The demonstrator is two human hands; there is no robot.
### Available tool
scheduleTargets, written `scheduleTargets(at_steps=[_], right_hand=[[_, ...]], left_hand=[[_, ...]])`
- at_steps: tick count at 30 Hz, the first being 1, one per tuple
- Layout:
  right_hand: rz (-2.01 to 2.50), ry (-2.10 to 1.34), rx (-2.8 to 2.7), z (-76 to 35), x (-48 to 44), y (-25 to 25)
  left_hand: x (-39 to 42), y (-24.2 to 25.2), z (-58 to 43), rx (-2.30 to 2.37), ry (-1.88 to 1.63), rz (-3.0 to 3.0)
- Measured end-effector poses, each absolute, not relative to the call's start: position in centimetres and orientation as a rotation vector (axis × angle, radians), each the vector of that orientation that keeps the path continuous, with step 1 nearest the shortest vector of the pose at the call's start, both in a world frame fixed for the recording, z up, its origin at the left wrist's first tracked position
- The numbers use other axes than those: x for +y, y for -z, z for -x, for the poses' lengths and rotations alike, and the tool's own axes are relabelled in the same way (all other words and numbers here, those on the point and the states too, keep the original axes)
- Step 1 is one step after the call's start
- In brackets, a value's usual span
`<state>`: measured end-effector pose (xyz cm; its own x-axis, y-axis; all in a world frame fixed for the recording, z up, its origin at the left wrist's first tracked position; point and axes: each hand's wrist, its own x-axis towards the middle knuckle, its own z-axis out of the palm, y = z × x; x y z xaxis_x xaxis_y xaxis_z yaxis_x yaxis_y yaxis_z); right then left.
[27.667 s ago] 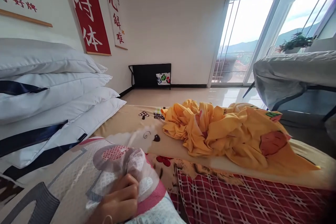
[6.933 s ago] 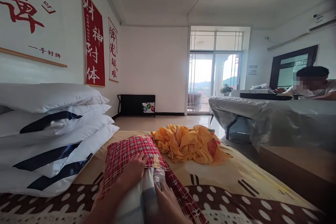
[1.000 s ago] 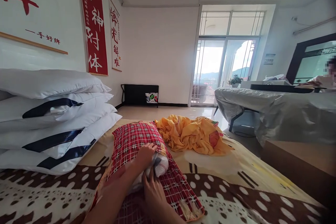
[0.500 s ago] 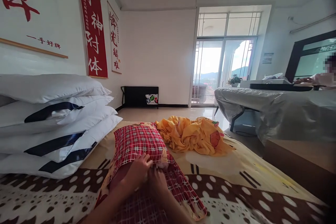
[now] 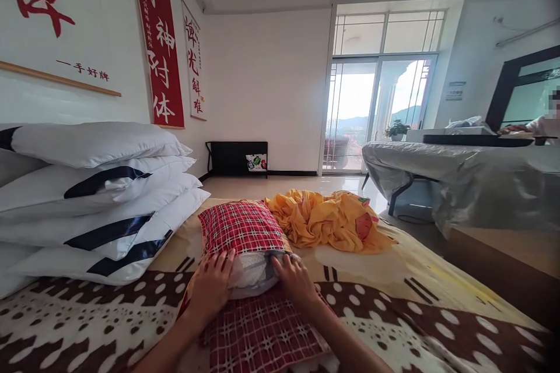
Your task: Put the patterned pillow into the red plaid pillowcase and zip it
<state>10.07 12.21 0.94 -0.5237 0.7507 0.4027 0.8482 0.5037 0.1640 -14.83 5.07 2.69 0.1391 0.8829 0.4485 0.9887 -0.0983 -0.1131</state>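
Both left hand [image 5: 213, 282] and right hand [image 5: 298, 280] bracket the red plaid pillowcase [image 5: 242, 227], probably steadying it open around grey-white cloth [image 5: 249, 274]; whether either grip pinches, I cannot tell.

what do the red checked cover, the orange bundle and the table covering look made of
Red checked cover: matte woven cloth, perhaps cotton; it bends softly without shine.
Orange bundle: thin, matte printed cloth, fiber unclear; it bunches into many small folds.
Table covering: probably thin plastic film, glossy; it looks hazy and crinkled, with bright streaks.
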Motion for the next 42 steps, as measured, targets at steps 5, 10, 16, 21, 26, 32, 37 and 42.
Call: scheduleTargets(at_steps=[5, 10, 16, 21, 26, 32, 37, 42], right_hand=[[1.262, 0.538, -2.411, -11.4, 12.4, -4.2], [0.768, 0.572, -2.514, -8.3, 7.5, -3.8], [1.026, 0.134, -2.585, -2.6, 9.0, 0.5], [1.159, 0.038, -2.511, -0.7, 12.0, 4.0], [1.022, 0.083, -2.605, -0.8, 10.7, 5.5], [0.833, 0.207, -2.64, -4.8, 8.1, 5.2], [0.899, 0.163, -2.554, -8.8, 7.1, 2.5], [1.081, 0.022, -2.63, -11.5, 8.7, 0.3]], left_hand=[[7.1, -7.6, 15.4, -1.858, 0.516, 2.078], [8.9, -10.7, 15.0, -1.9, 0.611, 2.036], [9.1, -11.1, 14.6, -1.935, 0.625, 2.033], [9.1, -10.7, 14.9, -1.963, 0.6, 2.028], [10.0, -9.7, 16.5, -2.039, 0.589, 2.009], [9.0, -7.8, 17.4, -2.002, 0.55, 2.022], [5.6, -6.2, 15.0, -1.303, 0.332, 2.529], [5.2, -5.9, 13.0, -1.475, 0.261, 2.807]])
